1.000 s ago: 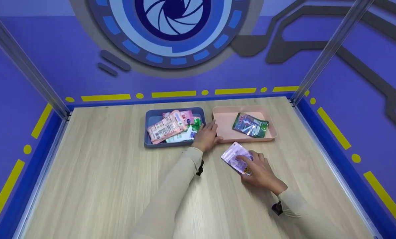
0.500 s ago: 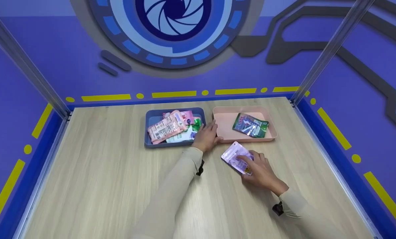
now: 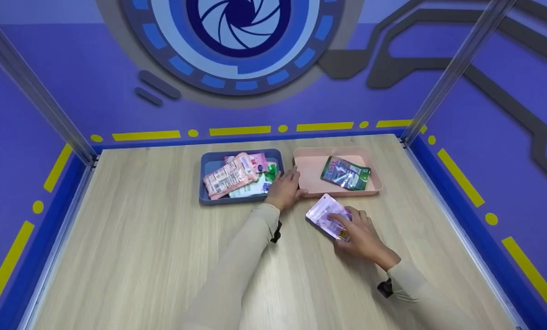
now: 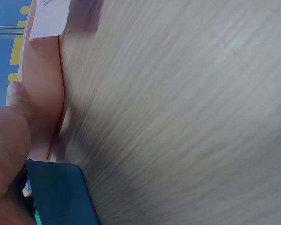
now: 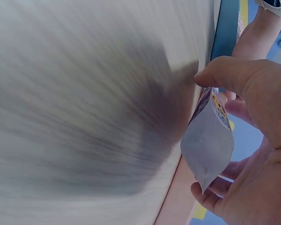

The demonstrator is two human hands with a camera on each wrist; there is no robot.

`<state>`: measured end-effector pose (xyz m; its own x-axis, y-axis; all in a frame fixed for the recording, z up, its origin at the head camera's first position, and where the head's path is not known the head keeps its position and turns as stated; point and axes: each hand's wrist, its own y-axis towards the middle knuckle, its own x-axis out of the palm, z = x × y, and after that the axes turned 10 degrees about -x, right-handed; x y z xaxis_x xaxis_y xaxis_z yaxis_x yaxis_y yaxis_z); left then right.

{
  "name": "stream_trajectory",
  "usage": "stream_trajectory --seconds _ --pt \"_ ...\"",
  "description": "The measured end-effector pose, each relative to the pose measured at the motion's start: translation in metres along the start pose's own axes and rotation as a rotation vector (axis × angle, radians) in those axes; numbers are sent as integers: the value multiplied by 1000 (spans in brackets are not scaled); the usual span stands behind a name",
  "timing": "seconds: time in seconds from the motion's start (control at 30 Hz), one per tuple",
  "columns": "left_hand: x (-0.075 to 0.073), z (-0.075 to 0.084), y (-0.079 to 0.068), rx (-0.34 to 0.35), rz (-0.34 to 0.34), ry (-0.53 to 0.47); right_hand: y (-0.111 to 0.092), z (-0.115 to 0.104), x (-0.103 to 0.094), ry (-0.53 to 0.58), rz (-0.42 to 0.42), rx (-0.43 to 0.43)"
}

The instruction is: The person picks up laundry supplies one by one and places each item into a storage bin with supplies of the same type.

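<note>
My right hand (image 3: 363, 236) pinches a light-purple snack pouch (image 3: 324, 211) by its edges, just in front of the pink tray (image 3: 308, 172). In the right wrist view the pouch's pale bottom gusset (image 5: 207, 145) faces the camera, with thumb and fingers on either side. My left hand (image 3: 284, 189) rests where the pink tray and the blue tray (image 3: 203, 190) meet. Its thumb (image 4: 18, 96) lies against the pink tray's wall in the left wrist view; its other fingertips are partly hidden. A green-and-blue pouch (image 3: 347, 173) lies in the pink tray.
The blue tray holds several packets, with a pink printed packet (image 3: 230, 176) on top and a white-and-green packet (image 3: 253, 187) below it. Both trays stand toward the back of the wooden table (image 3: 154, 247). Purple panels (image 3: 72, 91) enclose its back and sides.
The right hand and the purple pouch have shifted very slightly. The left hand, both trays and the packets in them stay where they were.
</note>
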<state>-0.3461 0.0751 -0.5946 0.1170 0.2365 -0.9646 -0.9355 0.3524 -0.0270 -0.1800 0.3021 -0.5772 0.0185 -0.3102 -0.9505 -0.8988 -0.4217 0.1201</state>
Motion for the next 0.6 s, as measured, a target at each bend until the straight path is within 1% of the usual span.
stream_trajectory --seconds 0.33,0.6 --pt "-2 1 -3 2 16 -1 2 1 -4 9 6 -9" --pt "2 -1 2 4 10 -2 3 1 -5 30 28 -4"
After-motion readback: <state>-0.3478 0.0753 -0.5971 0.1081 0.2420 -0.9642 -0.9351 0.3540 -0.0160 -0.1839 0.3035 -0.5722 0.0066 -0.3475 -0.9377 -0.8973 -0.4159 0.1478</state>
